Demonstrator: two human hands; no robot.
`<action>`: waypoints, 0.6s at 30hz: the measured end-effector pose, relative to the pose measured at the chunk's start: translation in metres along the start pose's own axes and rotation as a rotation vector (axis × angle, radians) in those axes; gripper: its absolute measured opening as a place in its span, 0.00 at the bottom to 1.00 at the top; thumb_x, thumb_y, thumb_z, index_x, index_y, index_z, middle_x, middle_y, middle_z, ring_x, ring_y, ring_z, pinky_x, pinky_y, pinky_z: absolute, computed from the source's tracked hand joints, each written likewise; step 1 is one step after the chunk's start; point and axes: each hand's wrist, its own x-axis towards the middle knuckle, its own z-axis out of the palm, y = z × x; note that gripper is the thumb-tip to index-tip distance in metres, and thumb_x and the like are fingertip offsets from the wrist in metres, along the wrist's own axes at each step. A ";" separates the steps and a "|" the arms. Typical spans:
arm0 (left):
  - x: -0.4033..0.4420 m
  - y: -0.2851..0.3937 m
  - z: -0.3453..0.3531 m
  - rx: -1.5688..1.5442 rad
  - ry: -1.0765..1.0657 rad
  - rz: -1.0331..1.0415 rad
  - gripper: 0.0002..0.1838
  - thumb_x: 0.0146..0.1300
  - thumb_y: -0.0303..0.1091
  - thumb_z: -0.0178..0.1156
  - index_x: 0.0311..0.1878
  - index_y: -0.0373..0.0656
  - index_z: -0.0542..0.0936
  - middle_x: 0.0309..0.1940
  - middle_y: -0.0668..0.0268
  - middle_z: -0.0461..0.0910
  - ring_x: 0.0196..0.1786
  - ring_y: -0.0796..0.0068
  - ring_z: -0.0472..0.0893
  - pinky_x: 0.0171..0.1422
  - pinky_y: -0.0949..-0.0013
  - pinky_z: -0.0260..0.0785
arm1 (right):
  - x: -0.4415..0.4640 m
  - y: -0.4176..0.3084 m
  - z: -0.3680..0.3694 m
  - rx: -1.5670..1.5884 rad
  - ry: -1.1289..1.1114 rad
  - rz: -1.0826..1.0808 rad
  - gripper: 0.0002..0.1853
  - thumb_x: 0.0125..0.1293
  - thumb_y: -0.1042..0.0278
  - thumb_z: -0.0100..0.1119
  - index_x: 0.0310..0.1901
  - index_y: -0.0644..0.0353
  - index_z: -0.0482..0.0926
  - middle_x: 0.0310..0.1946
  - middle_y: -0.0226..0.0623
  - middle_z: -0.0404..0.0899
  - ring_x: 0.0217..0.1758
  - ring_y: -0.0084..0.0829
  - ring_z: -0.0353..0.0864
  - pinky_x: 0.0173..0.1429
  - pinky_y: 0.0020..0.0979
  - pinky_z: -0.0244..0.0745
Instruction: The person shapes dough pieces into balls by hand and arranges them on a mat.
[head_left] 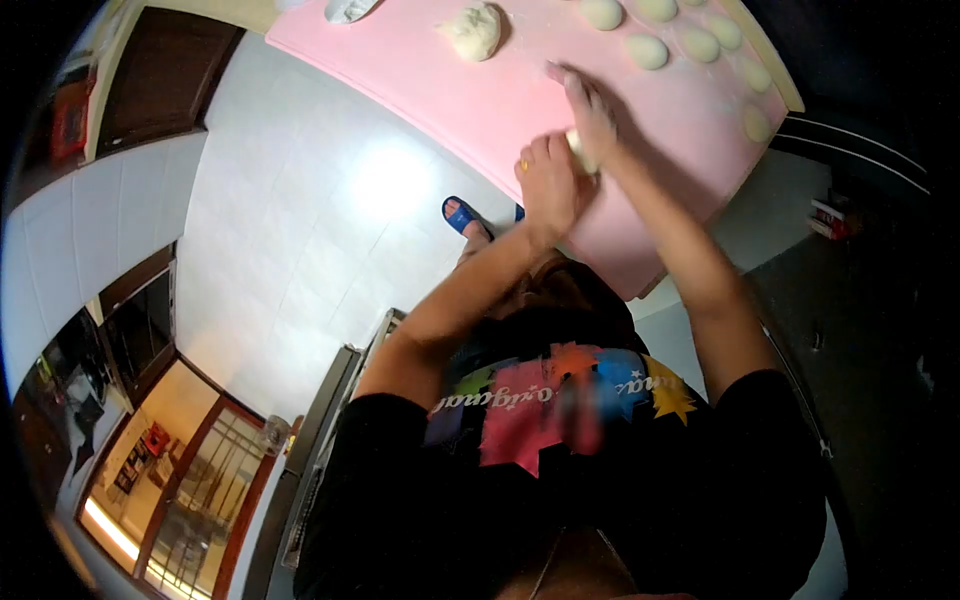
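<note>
A small pale piece of dough (pixel 580 152) lies between my two hands at the near edge of a pink work mat (pixel 510 110). My left hand (pixel 550 190), with a yellow ring, has its fingers curled around the dough's left side. On the other side, my right hand (pixel 592 122) rests with its palm against the piece, its fingers stretched out toward the far side. The hands partly hide this dough. Beyond them sits a larger rough lump of dough (pixel 474 32). Several smooth, rounded dough pieces (pixel 647 51) are spread at the upper right.
A bowl with white contents (pixel 350 10) stands at the mat's far left. White floor tiles (pixel 300 200) and a foot in a blue slipper (pixel 459 215) show below the table. A dark cabinet (pixel 165 75) is at the upper left, a glazed door (pixel 205 490) at the lower left.
</note>
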 end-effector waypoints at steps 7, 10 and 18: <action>-0.003 -0.039 -0.001 -0.167 -0.086 0.172 0.41 0.48 0.41 0.77 0.66 0.39 0.71 0.58 0.53 0.73 0.59 0.48 0.73 0.62 0.47 0.68 | -0.041 -0.024 0.002 -0.191 0.172 0.165 0.27 0.73 0.58 0.49 0.70 0.56 0.69 0.75 0.46 0.62 0.80 0.49 0.56 0.80 0.61 0.46; 0.033 -0.014 -0.040 -0.044 -0.175 0.017 0.39 0.49 0.40 0.77 0.65 0.46 0.73 0.60 0.54 0.72 0.62 0.47 0.71 0.66 0.44 0.63 | -0.003 0.003 0.001 -0.272 0.146 0.090 0.27 0.72 0.56 0.50 0.70 0.56 0.69 0.74 0.46 0.63 0.79 0.48 0.57 0.79 0.59 0.48; 0.023 0.005 -0.012 0.048 -0.106 0.023 0.40 0.50 0.41 0.73 0.67 0.45 0.70 0.61 0.55 0.70 0.64 0.49 0.70 0.67 0.46 0.61 | 0.008 0.018 0.017 0.305 0.103 0.109 0.30 0.69 0.61 0.54 0.71 0.58 0.66 0.73 0.49 0.65 0.77 0.45 0.62 0.79 0.49 0.56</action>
